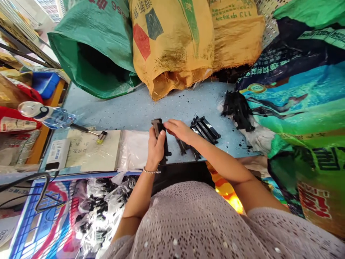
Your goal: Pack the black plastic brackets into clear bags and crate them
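Note:
Several long black plastic parts are wrapped in my left hand (156, 145), which stands over the table's front part. The black parts (157, 125) stick out above and below its fingers. My right hand (179, 130) reaches in from the right, its fingertips touching the upper end of the held parts; whether it pinches one is too small to tell. Right of the hands lies a row of black parts (206, 129) on the blue speckled table (118, 111). A few more lie beneath my right wrist. Left of my left hand is a clear plastic bag (134, 145).
A green sack (91, 46), yellow sacks (172, 43) and a colourful sack (302, 104) surround the table. Black parts (237, 109) spill at right. Cardboard (107, 154), a screwdriver-like tool (83, 128), a white box (58, 153) and a bottle (51, 115) lie left.

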A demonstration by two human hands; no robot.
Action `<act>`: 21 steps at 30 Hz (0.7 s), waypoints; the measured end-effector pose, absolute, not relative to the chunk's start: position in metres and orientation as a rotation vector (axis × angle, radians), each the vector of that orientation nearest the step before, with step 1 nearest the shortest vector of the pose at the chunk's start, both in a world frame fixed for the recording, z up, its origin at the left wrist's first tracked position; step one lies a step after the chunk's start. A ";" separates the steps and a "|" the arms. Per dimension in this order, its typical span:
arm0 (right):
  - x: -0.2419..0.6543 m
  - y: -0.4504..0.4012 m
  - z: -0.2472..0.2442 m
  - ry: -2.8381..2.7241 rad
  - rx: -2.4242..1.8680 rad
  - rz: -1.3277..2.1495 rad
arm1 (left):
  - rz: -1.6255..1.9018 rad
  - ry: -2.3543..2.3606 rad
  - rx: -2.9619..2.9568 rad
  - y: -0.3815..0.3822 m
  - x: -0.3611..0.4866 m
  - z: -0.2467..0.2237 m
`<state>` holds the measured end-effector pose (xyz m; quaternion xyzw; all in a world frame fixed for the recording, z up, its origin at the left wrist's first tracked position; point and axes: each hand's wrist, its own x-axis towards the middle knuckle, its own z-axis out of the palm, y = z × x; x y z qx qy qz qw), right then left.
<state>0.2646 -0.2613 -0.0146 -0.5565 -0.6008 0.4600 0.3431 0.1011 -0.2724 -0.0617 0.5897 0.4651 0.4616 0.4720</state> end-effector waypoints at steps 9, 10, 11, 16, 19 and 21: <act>0.264 -0.339 -0.049 -2.162 -1.558 0.803 | 1.089 1.231 1.127 -0.270 0.092 -0.085; 0.276 -0.345 -0.052 -2.139 -1.617 0.754 | 1.050 1.214 1.115 -0.271 0.093 -0.091; 0.289 -0.349 -0.055 -2.099 -1.693 0.676 | 1.009 1.195 1.102 -0.273 0.095 -0.097; 0.355 -0.352 -0.088 -1.903 -2.155 0.200 | 0.825 1.127 0.981 -0.270 0.129 -0.125; 0.376 -0.337 -0.104 -1.868 -2.204 0.189 | 0.786 1.096 0.860 -0.257 0.154 -0.130; 0.381 -0.326 -0.102 -1.817 -2.158 0.195 | 0.833 1.047 0.789 -0.248 0.163 -0.127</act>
